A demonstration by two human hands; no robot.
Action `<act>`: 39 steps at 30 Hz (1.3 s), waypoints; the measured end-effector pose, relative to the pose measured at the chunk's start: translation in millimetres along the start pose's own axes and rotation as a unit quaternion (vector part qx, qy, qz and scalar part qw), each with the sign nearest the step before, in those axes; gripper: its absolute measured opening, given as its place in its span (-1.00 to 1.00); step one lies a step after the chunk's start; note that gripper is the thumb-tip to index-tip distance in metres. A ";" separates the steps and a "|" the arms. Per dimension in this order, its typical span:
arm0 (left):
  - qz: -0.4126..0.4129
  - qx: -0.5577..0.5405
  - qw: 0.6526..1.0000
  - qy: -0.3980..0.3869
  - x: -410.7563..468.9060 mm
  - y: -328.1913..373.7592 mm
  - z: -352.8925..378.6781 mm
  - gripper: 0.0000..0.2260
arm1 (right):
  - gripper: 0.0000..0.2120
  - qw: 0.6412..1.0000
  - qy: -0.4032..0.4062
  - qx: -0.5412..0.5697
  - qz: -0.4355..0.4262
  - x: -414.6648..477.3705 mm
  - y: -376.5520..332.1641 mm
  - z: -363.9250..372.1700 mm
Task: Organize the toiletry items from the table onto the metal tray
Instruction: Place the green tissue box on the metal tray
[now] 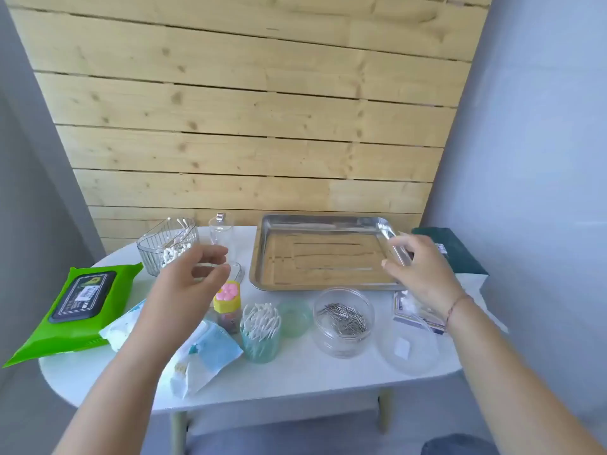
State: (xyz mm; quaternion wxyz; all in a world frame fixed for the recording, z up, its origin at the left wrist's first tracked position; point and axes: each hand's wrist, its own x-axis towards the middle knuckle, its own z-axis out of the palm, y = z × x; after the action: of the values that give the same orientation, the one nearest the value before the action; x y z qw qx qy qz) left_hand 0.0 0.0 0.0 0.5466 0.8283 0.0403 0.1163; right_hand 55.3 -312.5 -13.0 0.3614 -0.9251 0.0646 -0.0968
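The metal tray (323, 219) sits empty at centre right of the frame. The right hand (423, 270) has its fingers clamped on the tray's right rim. The left hand (187, 284) hovers with fingers apart. Best to steady the tray, then lift the cotton-swab cup (261, 343) upright from the bench (295, 376).

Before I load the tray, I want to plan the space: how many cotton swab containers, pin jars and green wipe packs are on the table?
Cotton swab containers: 2, the clear ribbed tub and the teal jar
Pin jars: 1, the clear round jar
Green wipe packs: 1, the green pack
Total: 4, none on the metal tray
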 end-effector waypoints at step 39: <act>-0.030 -0.122 0.991 0.051 39.6 -27.8 23.6 -0.77 | -0.07 0.962 -0.258 -0.074 -0.044 174.2 -77.8 48.6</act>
State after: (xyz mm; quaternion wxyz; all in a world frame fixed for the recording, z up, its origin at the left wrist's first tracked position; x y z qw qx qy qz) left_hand 45.7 -2.4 -28.4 0.6438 0.7471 0.0782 0.1458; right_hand 239.7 -256.8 28.0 0.2913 -0.9450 -0.0643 0.1344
